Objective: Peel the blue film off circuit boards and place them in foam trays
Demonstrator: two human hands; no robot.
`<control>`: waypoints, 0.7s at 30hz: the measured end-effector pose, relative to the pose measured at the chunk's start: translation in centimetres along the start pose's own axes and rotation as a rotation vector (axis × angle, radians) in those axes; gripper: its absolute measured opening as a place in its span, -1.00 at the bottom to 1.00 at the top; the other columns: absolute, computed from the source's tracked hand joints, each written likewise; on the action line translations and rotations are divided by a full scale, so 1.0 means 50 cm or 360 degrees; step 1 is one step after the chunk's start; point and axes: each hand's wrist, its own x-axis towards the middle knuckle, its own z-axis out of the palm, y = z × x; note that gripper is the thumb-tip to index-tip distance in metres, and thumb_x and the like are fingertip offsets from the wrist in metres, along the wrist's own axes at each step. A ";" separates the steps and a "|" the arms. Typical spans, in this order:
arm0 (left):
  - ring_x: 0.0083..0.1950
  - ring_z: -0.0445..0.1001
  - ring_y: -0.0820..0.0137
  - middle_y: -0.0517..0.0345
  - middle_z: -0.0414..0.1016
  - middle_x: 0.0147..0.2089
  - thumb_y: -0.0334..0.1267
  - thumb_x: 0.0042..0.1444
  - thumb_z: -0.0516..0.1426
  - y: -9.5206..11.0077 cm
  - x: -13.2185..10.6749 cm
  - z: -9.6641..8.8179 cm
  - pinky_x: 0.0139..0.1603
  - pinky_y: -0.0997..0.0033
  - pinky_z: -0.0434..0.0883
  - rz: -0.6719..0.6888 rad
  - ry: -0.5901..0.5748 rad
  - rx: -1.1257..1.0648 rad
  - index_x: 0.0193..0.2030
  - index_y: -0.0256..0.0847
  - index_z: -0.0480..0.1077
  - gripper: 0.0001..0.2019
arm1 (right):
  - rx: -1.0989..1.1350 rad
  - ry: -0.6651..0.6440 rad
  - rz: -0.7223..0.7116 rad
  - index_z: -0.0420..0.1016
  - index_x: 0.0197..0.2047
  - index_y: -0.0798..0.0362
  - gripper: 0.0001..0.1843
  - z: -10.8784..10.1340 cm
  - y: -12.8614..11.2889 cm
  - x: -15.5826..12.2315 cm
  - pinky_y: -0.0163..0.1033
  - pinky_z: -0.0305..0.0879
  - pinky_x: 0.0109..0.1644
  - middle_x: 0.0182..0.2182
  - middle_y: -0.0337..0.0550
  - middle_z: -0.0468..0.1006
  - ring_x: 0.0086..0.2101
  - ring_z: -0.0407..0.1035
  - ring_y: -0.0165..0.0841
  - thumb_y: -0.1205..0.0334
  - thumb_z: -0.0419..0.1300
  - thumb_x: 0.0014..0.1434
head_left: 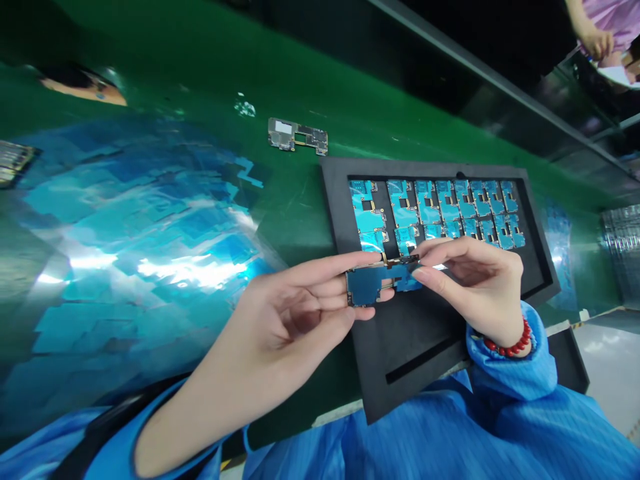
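Observation:
Between my two hands, above the near part of a black foam tray point(345, 220), is a circuit board point(364, 287) with a dark blue face. My left hand point(295, 313) grips its left end, the fingers behind and along its edges and the thumb at the lower corner. At the board's right end, my right hand point(465, 277) pinches with thumb and forefinger; a small whitish glint shows by those fingertips. Rows of similar boards point(407, 203) with blue film on them lie in the tray just beyond my hands.
A loose circuit board point(283, 135) lies on the green mat point(200, 87) beyond the tray. Left of my hands spreads a pile of clear blue film pieces point(135, 227). Another board point(14, 162) is at the far left edge. Another person's hand point(597, 43) shows at top right.

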 end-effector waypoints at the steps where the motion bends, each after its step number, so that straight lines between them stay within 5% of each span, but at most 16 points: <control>1: -0.19 0.62 0.11 0.15 0.65 -0.27 -0.19 -0.04 0.28 0.001 0.000 -0.001 -0.17 0.28 0.60 -0.0003 -0.0004 0.0000 -0.06 0.09 0.54 -0.66 | 0.0003 -0.0008 0.0007 0.53 -0.39 0.07 -0.83 0.000 0.000 0.000 -0.21 0.54 -0.18 -0.40 -0.16 0.57 -0.29 0.51 -0.28 0.18 0.38 0.12; 7: -0.28 0.63 0.18 0.18 0.64 -0.35 -0.22 -0.04 0.28 0.006 0.001 0.002 -0.20 0.33 0.60 0.0030 0.0006 0.0023 -0.06 0.05 0.54 -0.66 | 0.0009 0.0001 -0.0003 0.54 -0.36 0.07 -0.87 0.000 0.003 -0.002 -0.22 0.54 -0.16 -0.37 -0.16 0.58 -0.27 0.51 -0.29 0.23 0.37 0.12; 21: -0.18 0.62 0.21 0.23 0.65 -0.28 -0.25 -0.06 0.26 0.018 -0.006 0.018 -0.17 0.45 0.58 -0.0030 0.0118 -0.0015 -0.10 0.01 0.55 -0.68 | 0.0043 0.0009 0.0019 0.55 -0.37 0.06 -0.87 0.002 0.005 0.001 -0.25 0.54 -0.19 -0.38 -0.16 0.58 -0.27 0.51 -0.28 0.22 0.39 0.10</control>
